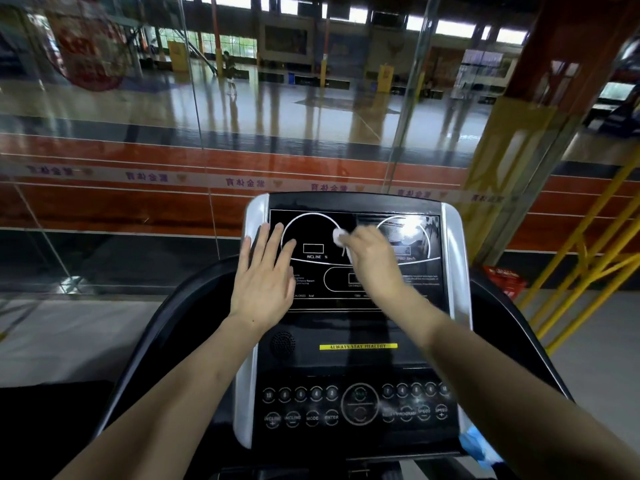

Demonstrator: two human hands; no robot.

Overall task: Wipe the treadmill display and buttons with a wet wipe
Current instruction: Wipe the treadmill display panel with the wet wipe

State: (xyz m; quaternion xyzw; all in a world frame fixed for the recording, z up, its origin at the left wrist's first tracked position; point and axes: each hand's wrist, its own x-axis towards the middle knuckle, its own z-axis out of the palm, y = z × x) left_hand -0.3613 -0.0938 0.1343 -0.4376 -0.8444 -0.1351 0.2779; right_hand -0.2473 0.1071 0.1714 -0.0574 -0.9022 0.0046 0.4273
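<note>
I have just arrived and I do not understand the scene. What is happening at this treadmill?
A person is cleaning the treadmill console. The right hand holds a white wet wipe against the display, near the middle, between the two dial outlines. The left hand rests flat with straight fingers on the display's left edge. The buttons lower down are not being touched at this moment.

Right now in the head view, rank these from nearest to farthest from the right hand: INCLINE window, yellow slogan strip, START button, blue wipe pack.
From the right hand:
1. INCLINE window, just to its left on the display.
2. Yellow slogan strip, below it at mid-console.
3. START button, lower, among the buttons.
4. Blue wipe pack, at the console's lower right corner.
</note>
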